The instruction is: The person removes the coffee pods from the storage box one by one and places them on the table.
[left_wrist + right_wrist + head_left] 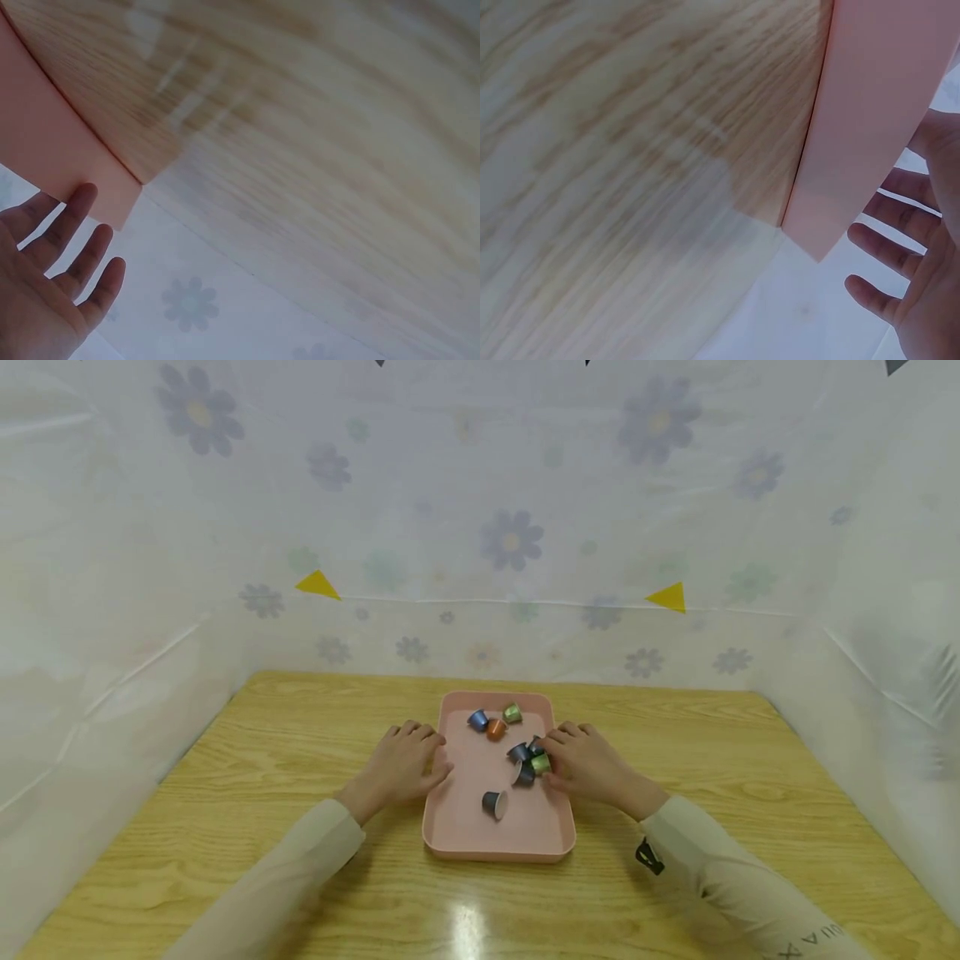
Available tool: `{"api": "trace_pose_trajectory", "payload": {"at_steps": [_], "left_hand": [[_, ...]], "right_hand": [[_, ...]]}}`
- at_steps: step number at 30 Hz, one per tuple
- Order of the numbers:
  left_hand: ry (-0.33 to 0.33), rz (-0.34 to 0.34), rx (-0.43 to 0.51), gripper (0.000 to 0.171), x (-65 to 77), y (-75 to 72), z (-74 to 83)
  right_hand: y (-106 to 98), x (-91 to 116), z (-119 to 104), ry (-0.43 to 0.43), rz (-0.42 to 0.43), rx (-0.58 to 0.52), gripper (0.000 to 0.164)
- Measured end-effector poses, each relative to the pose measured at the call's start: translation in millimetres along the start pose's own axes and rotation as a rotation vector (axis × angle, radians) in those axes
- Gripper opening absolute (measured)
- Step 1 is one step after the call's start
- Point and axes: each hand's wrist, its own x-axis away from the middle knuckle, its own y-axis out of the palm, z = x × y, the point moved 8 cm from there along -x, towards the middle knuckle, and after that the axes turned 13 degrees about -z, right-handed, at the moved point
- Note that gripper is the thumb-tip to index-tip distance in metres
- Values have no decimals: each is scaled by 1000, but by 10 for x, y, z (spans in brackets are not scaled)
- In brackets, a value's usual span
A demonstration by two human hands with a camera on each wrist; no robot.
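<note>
Sleeves (738,877): pale, nearest us.
Left hand (405,762): loose fingers at the tray (465,793)'s left rim.
Right hand (588,762): apart from the left, loose fingers at the right rim, beside pods (541,765).
Tray: pink, on the desk (300,743).
Pods: we count eight, inside it.

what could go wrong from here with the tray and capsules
The small black cup-shaped capsule lies on its side in the shallow pink rectangular tray, so it might roll if the tray tilts.

The bare right hand has its fingertips over the rim, close to the small shiny green cup-shaped capsule, and could knock it.
</note>
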Motion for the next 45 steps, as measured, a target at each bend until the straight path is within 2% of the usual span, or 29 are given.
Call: {"api": "trace_pose_trajectory", "payload": {"at_steps": [7, 19, 31, 45], "left_hand": [[7, 6, -17, 42, 4, -11, 8], [12, 16, -35, 41, 0, -9, 27], [17, 34, -7, 40, 7, -3, 19], [23, 41, -5, 40, 12, -8, 22]], "right_hand": [[0, -51, -16, 17, -47, 26, 36], [1, -91, -20, 44, -62, 27, 25], [34, -120, -12, 78, -75, 52, 17], [44, -129, -16, 101, -97, 49, 19]]}}
